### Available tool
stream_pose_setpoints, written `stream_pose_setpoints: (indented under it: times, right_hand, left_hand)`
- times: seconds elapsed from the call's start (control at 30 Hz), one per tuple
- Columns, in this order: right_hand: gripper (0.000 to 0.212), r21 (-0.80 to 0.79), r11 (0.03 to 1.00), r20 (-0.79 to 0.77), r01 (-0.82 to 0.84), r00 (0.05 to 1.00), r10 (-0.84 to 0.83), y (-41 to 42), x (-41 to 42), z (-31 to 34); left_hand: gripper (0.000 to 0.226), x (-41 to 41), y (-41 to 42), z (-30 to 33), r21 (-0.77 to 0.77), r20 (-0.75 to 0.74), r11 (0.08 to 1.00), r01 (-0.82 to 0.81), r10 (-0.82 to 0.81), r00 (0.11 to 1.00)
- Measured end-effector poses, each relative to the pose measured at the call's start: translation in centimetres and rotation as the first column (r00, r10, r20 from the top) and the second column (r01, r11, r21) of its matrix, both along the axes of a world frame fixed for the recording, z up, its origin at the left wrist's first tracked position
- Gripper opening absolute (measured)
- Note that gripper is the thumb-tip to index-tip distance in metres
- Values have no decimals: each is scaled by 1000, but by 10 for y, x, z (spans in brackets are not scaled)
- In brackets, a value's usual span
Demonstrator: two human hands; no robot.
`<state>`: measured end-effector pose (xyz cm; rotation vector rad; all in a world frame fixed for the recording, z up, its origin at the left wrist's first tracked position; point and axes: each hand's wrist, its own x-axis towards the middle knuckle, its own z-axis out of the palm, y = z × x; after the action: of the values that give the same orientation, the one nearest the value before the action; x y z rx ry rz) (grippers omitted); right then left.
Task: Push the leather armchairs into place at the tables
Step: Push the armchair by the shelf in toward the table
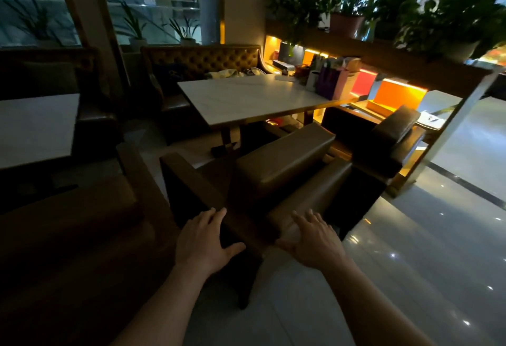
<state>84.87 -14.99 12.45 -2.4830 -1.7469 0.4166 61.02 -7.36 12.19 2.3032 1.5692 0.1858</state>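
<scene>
While the room is dim, the count holds: two pale-topped tables, the middle table (254,98) and a left table (35,129) cut by the frame edge; at least three leather armchairs on the near side, and a tufted bench (202,59) at the far side of the middle table.

The near armchair (284,170) stands at the near end of the middle table, back toward the camera, turned at an angle to the table edge. The left hand (204,241) lies flat on the dark back rail at the chair's left, fingers straight and spread, thumb out to the right. The right hand (312,239) rests on the padded top of the backrest, fingers spread and loosely extended. Neither hand curls round anything.

A second armchair (388,145) sits just beside it on the right, close to the lit shelf unit (394,93). A third armchair (76,225) fills the near left, at the left table. Potted plants (347,14) line the shelf top. Glossy floor (410,263) spreads near right.
</scene>
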Motion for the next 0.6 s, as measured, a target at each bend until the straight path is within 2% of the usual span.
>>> stream_pose_setpoints:
  times: [0.3, 0.6]
  right_hand:
    - [99, -148, 988, 73, -53, 995, 64, 99, 137, -52]
    - [98, -206, 962, -2, -179, 983, 182, 195, 221, -90]
  left_hand:
    - [101, 141, 90, -73, -158, 47, 987, -13, 20, 999]
    - [100, 230, 149, -103, -197, 0, 976, -91, 93, 996]
